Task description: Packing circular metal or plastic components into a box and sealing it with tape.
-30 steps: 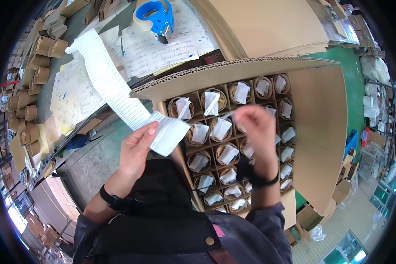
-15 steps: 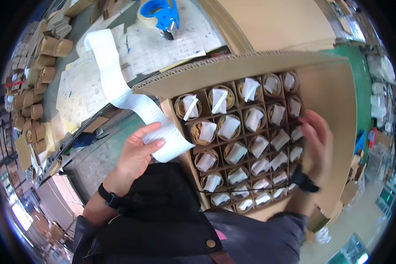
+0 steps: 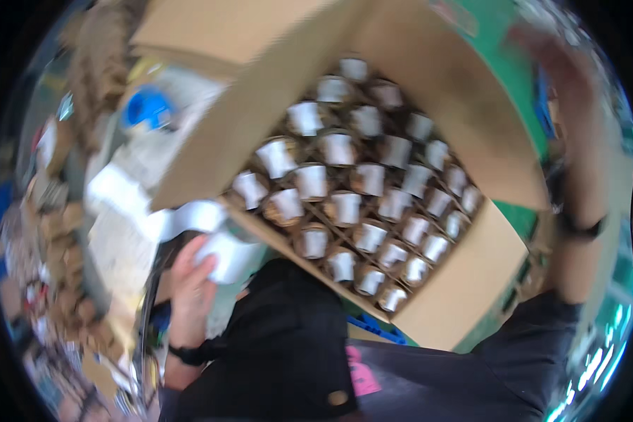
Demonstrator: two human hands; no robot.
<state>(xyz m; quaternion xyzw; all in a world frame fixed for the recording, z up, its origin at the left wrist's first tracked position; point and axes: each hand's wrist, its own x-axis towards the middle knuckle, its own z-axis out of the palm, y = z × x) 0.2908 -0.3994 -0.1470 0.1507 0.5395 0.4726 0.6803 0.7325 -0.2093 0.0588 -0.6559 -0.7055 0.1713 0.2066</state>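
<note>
My left hand [image 3: 190, 288] pinches the end of a long white paper label strip [image 3: 228, 259], thumb on top. The strip trails back from my fingers onto the worktable. Beside it stands an open cardboard box [image 3: 464, 278], turned at an angle, with its flaps up. Thin dividers split the box into compartments, each with a brown round packet [image 3: 283, 207] topped by a white slip. My right hand [image 3: 552, 60] is stretched out past the box's far right side, over the green floor. Motion smears its fingers, so what they hold, if anything, cannot be made out.
A blue tape dispenser [image 3: 148, 107] sits on the paper-covered worktable [image 3: 123, 243] at the left. Brown cardboard pieces [image 3: 67, 246] line up along the table's far left. Another large cardboard sheet [image 3: 197, 28] lies behind the box.
My view has swung, so the box appears rotated and the table shifted. My right hand has left the box's right side and reached far out to the upper right. My left hand keeps the strip.
</note>
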